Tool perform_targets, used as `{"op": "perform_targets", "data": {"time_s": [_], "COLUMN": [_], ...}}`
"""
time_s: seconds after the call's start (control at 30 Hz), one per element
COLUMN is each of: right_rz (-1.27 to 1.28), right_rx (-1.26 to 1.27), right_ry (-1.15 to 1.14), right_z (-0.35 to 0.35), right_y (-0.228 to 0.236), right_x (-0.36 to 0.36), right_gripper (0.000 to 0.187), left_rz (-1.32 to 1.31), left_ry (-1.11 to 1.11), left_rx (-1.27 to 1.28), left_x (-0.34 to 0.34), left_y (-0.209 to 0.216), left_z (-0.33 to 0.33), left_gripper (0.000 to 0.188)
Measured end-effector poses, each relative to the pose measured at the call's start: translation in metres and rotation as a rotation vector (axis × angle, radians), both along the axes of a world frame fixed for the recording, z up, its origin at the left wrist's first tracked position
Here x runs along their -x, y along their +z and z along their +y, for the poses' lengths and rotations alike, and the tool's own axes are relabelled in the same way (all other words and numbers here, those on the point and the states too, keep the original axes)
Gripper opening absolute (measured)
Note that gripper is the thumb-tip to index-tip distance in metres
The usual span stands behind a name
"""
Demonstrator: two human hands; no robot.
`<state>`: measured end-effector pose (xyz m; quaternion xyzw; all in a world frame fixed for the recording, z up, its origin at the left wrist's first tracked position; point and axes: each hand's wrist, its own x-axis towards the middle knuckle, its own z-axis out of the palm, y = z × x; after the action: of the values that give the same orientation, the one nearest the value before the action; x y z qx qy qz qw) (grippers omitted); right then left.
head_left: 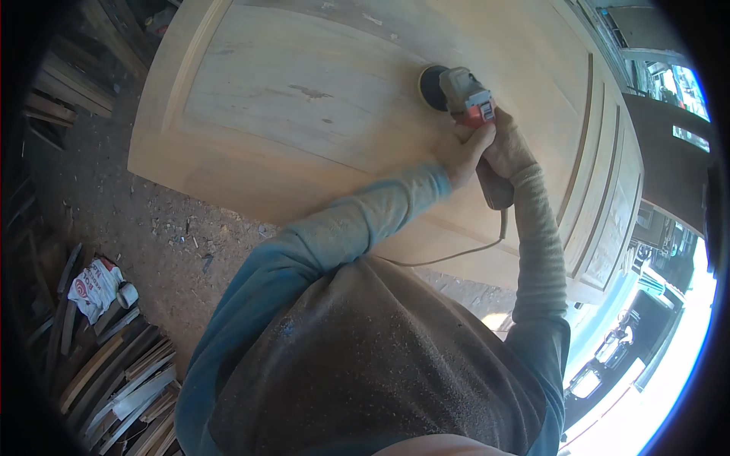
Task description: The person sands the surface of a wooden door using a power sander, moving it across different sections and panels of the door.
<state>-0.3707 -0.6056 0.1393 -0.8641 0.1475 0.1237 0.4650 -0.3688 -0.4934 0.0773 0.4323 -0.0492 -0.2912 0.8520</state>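
Note:
A corded angle grinder (461,85) with a round sanding disc (433,87) rests over a large panelled wooden door (304,114). Both of my hands are wrapped round its body, close together. My left hand (461,154) grips it from the left, just behind the red and grey head. On the other side, my right hand (507,146) holds the body near the handle, whose dark end (496,190) sticks out below. The disc is at the edge of a paler recessed panel with dark patches. My fingers hide much of the grip.
A power cord (456,254) runs from the handle along the door's near edge toward my body. Wood strips (133,380) are piled at the lower left, beside a white printed bag (95,289) and a tape roll (128,294). Shavings litter the floor (190,243).

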Motion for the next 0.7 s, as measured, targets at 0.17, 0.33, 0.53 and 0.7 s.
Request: {"op": "perform_targets", "data": {"time_s": [0.17, 0.33, 0.53, 0.7], "right_rz": [0.090, -0.007, 0.237, -0.131], "right_rx": [-0.127, 0.041, -0.051, 0.145], "right_ry": [-0.154, -0.086, -0.246, 0.014], "right_z": [0.003, -0.032, -0.030, -0.034], "right_y": [0.029, 0.009, 0.028, 0.004], "right_x": [0.009, 0.032, 0.036, 0.067], "right_gripper": [0.048, 0.048, 0.057, 0.048], "left_rz": [0.131, 0.021, 0.162, 0.110], "left_ry": [-0.209, -0.328, -0.220, -0.260], "left_rx": [-0.103, -0.021, -0.051, 0.053], "left_x": [0.001, 0.015, 0.036, 0.053], "left_y": [-0.002, -0.014, -0.012, -0.012], "left_z": [-0.012, -0.030, -0.044, -0.034], "left_gripper": [0.037, 0.047, 0.042, 0.044]}}
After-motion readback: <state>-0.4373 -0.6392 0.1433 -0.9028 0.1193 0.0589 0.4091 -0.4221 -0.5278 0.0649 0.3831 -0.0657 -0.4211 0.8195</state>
